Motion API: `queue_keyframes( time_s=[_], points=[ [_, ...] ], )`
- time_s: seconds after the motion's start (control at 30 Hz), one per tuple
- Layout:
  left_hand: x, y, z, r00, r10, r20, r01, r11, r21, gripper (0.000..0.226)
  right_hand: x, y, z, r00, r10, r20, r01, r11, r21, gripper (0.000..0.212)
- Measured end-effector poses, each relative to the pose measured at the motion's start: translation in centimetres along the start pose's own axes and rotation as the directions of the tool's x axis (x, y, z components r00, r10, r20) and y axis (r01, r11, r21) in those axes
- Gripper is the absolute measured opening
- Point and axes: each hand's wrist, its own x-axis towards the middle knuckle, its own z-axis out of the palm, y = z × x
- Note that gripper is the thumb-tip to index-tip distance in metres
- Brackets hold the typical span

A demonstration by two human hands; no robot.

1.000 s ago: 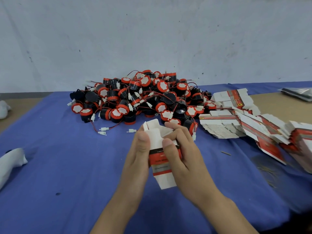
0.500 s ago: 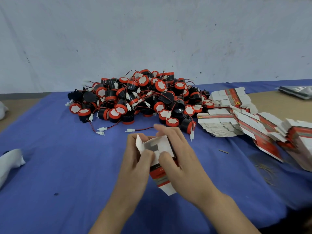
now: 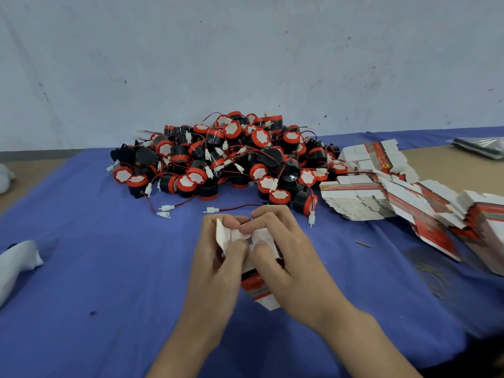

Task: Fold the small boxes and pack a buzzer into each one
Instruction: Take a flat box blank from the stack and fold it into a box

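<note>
A small white box with red and black bands (image 3: 257,289) is held upright over the blue cloth at the centre. My left hand (image 3: 218,257) grips its left side, thumb pressed on a white top flap. My right hand (image 3: 283,257) grips the right side, its fingers curled over the top flaps, which are bent inward. A big pile of black and orange-red buzzers (image 3: 226,162) with red wires and white plugs lies just beyond my hands. Stacks of flat unfolded boxes (image 3: 395,195) fan out to the right.
A blue cloth (image 3: 81,268) covers the table, with bare brown tabletop (image 3: 450,170) at the far right. White cloth bundles (image 3: 16,263) lie at the left edge. A plastic bag (image 3: 480,145) lies at the back right. A grey-white wall stands behind the pile.
The box's top flaps stood open a second ago; both hands have pushed them inward and down, and the box has dropped slightly lower in my grip.
</note>
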Motion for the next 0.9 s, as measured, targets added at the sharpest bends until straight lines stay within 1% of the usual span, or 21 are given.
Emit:
queue_keyframes(
  time_s=[0.03, 0.07, 0.13, 0.2, 0.23, 0.3, 0.37, 0.47, 0.53, 0.6, 0.67, 0.73, 0.8, 0.9],
  points=[
    [0.0, 0.1, 0.0, 1.0, -0.009, 0.022, 0.009, 1.0, -0.01, 0.016, 0.0, 0.0, -0.1, 1.0, -0.01, -0.024, 0.01, 1.0, -0.008, 0.03],
    [0.0, 0.1, 0.0, 0.998, -0.022, 0.057, 0.023, 1.0, -0.017, 0.024, 0.1, 0.0, -0.2, 0.999, -0.02, -0.051, 0.02, 1.0, -0.018, 0.03],
    [0.0, 0.0, 0.0, 0.99, -0.064, 0.126, 0.073, 0.995, -0.073, 0.048, 0.2, 0.0, -0.5, 0.994, -0.033, -0.108, 0.03, 0.999, -0.029, 0.032],
    [0.4, -0.2, 0.0, 0.983, -0.126, 0.135, 0.15, 0.971, -0.184, 0.068, 0.3, 0.0, -1.0, 0.981, -0.052, -0.185, 0.047, 0.998, -0.03, 0.032],
    [0.6, -0.1, 0.0, 0.98, -0.155, 0.124, 0.181, 0.956, -0.23, 0.072, 0.3, 0.1, -1.2, 0.972, -0.07, -0.222, 0.061, 0.997, -0.045, 0.031],
    [0.9, 0.2, 0.2, 0.969, -0.213, 0.129, 0.239, 0.939, -0.248, 0.072, 0.3, 0.3, -1.6, 0.959, -0.107, -0.262, 0.08, 0.991, -0.11, 0.032],
    [1.0, 0.5, 0.4, 0.948, -0.263, 0.181, 0.304, 0.916, -0.26, 0.07, 0.3, 0.6, -1.7, 0.959, -0.13, -0.252, 0.086, 0.981, -0.176, 0.032],
    [1.0, 0.5, 0.5, 0.907, -0.325, 0.269, 0.406, 0.844, -0.35, 0.069, 0.2, 0.9, -1.5, 0.959, -0.164, -0.229, 0.111, 0.967, -0.229, 0.031],
    [0.9, 0.5, 0.4, 0.876, -0.345, 0.337, 0.462, 0.801, -0.381, 0.062, 0.1, 1.0, -1.4, 0.963, -0.168, -0.212, 0.115, 0.964, -0.241, 0.031],
    [0.9, 0.5, 0.4, 0.858, -0.356, 0.371, 0.492, 0.777, -0.393, 0.053, 0.0, 1.1, -1.4, 0.971, -0.155, -0.181, 0.11, 0.965, -0.239, 0.032],
    [1.0, 0.5, 0.3, 0.857, -0.372, 0.356, 0.499, 0.77, -0.398, 0.05, -0.1, 1.2, -1.4, 0.984, -0.119, -0.133, 0.091, 0.975, -0.205, 0.039],
    [1.1, 0.3, 0.4, 0.864, -0.386, 0.322, 0.491, 0.787, -0.373, 0.05, -0.2, 1.4, -1.4, 0.993, -0.087, -0.078, 0.072, 0.98, -0.186, 0.051],
    [0.9, 0.2, 0.5, 0.876, -0.386, 0.289, 0.472, 0.81, -0.348, 0.053, -0.2, 1.4, -1.3, 0.994, -0.101, -0.036, 0.09, 0.97, -0.224, 0.055],
    [0.6, 0.2, 0.9, 0.885, -0.391, 0.254, 0.462, 0.804, -0.373, 0.059, -0.2, 1.4, -1.1, 0.989, -0.145, -0.007, 0.138, 0.953, -0.27, 0.058]
  ],
)
